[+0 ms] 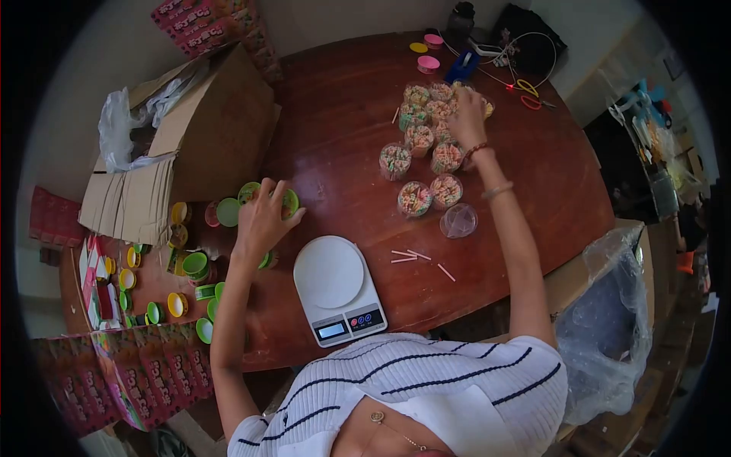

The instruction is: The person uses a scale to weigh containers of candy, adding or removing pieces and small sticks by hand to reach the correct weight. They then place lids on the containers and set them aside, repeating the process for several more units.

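1. The left hand (263, 217) is reaching over the green-rimmed cups (291, 204), its thumb spreading away from its curved fingers; whether it is gripping one, I cannot tell.
2. The right hand (468, 122) is reaching in among the filled clear cups (419, 140), fingers pointing down; its fingertips are hidden, so its opening and any hold are unclear.
3. Those clear cups are standing in a cluster around and below the right hand, holding short pastel sticks.
4. A white scale (330, 273) is lying on the table (335, 164), nearer the body than both hands, its display glowing.
5. Between the scale and the right forearm, loose pink sticks (446, 272) are lying near a clear round container (458, 221).
6. Beyond the left hand, an open cardboard box (221, 122) is standing; scissors (528, 93) are resting to the right hand's right.
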### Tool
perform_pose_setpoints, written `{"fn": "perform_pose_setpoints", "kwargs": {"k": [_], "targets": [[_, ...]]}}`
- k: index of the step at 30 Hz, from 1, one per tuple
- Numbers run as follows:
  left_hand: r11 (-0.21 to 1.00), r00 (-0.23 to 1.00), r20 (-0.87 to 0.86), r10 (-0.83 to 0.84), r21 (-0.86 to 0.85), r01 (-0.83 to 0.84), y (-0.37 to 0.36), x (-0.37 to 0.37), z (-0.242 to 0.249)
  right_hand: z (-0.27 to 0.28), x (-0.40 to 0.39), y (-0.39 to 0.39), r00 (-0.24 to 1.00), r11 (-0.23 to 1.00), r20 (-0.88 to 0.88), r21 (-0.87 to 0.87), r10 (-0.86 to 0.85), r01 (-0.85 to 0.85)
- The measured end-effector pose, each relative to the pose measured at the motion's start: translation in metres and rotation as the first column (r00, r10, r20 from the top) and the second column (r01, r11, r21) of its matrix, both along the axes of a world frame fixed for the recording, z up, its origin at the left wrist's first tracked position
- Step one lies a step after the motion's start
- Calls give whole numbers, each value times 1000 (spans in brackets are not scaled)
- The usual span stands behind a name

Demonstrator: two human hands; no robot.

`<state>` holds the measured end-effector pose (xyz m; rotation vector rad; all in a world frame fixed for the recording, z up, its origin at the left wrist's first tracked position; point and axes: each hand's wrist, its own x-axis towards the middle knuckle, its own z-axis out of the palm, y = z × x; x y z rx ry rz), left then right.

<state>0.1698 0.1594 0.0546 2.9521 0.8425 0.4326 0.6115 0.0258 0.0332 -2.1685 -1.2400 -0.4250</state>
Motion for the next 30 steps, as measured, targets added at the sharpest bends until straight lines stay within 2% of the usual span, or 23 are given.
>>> {"fn": "perform_pose_setpoints", "kwargs": {"k": [1,3,5,6,7,8,9,11,12,13,15,16,17,19,21,22,23,25,27,30], "targets": [[998,996,-64,59,0,-59,7,-10,-7,-3,31,-4,986,985,114,-104,-123,135],[989,986,-103,132,-52,-138,8,-27,-11,-40,116,-9,952,921,277,-324,-128,218],[983,975,-152,162,-63,-173,-8,-40,4,-39,167,-4,994,811,17,-577,-107,97],[975,971,-142,192,-84,-206,-15,-43,14,-78,216,-17,990,949,52,-296,131,-111],[966,970,-98,221,-117,-232,-21,-48,21,-86,231,-21,967,958,144,-224,212,-177],[953,964,-58,259,-149,-265,-26,-56,26,-64,218,-28,992,925,66,-373,104,-72],[939,958,76,275,-236,-251,-29,-70,28,-62,222,-34,995,930,47,-362,89,-65],[847,898,133,420,-413,-335,-37,-102,47,-42,195,-51,988,990,137,-130,67,-49],[879,852,279,444,-318,-354,-35,-126,39,-16,156,-58,969,998,244,-43,45,-35],[848,814,266,516,-290,-443,-32,-152,35,16,102,-67,962,999,271,12,40,-44],[763,715,267,646,-242,-599,-11,-207,15,68,-1,-79,987,993,107,14,116,-118],[750,697,279,660,-193,-633,10,-235,0,82,-45,-82,976,977,-51,8,212,-212],[737,684,291,669,-145,-660,32,-255,-14,90,-86,-86,933,955,-209,15,292,-296],[721,661,348,664,-68,-689,74,-268,-30,98,-172,-84,773,882,-477,11,418,-471],[720,720,270,639,118,-683,110,-254,-39,86,-233,-77,677,751,-506,-83,534,-655],[741,738,256,624,106,-663,123,-249,-45,73,-256,-74,625,690,-511,-84,590,-719],[733,748,107,655,149,-664,135,-244,-54,57,-274,-71,571,627,-522,-86,633,-774],[768,784,1,620,205,-607,191,-255,-102,27,-304,-70,496,612,-575,10,651,-791],[807,844,70,531,261,-530,208,-266,-120,22,-315,-74,543,642,-511,23,666,-767],[816,863,184,470,281,-504,190,-259,-96,43,-301,-90,575,686,-537,11,618,-727]]}}
